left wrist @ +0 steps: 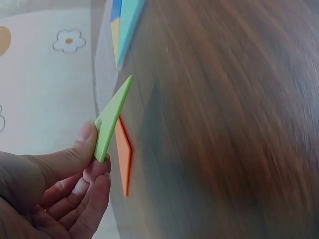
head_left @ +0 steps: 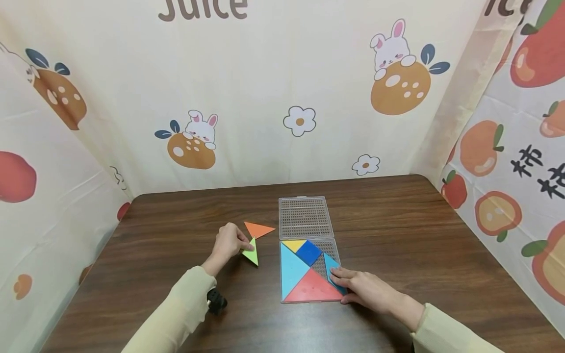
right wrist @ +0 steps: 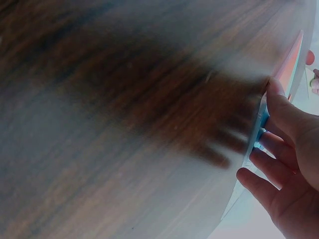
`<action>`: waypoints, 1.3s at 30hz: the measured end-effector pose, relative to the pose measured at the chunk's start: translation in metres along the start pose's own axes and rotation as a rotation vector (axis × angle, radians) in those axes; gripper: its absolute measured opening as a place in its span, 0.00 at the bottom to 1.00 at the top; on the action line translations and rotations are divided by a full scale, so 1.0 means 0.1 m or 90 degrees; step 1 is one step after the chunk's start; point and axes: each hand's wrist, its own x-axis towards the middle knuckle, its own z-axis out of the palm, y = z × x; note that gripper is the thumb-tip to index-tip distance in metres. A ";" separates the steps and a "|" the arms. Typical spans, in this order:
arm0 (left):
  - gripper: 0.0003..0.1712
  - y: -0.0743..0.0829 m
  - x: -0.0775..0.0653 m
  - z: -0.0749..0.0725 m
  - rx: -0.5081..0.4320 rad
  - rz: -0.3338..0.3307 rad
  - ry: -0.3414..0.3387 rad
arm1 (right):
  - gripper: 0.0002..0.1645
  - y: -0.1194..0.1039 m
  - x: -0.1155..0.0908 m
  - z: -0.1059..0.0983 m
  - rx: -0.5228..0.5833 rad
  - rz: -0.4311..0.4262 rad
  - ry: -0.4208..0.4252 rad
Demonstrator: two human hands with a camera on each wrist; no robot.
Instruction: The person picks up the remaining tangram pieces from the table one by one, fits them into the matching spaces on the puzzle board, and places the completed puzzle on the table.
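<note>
In the head view my left hand (head_left: pixel 231 241) pinches a light green tangram piece (head_left: pixel 251 255) between thumb and fingers, its pointed tip sticking out. The left wrist view shows this green piece (left wrist: pixel 112 119) tilted above the table. My right hand (head_left: pixel 364 289) rests its fingers on a blue tangram piece (head_left: pixel 332 267), partly covered, at the right side of a clear plastic case (head_left: pixel 320 267). In that case lie a large light blue triangle (head_left: pixel 292 272), a red triangle (head_left: pixel 312 288), a dark blue square (head_left: pixel 308 253) and a yellow piece (head_left: pixel 293 245).
An orange triangle (head_left: pixel 258 229) lies on the brown wooden table (head_left: pixel 176 235), just beyond my left hand. The case's lid (head_left: pixel 304 218), with a grid pattern, lies folded open behind the pieces. Printed curtains (head_left: pixel 265 157) stand along the back and both sides.
</note>
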 end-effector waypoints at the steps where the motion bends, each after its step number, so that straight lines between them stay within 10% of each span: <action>1: 0.08 0.02 -0.01 0.02 -0.005 0.004 -0.003 | 0.30 0.00 0.00 0.00 0.001 0.000 0.000; 39: 0.09 0.68 -0.03 0.70 -0.118 0.104 -0.090 | 0.29 0.00 0.00 0.00 -0.001 0.000 0.008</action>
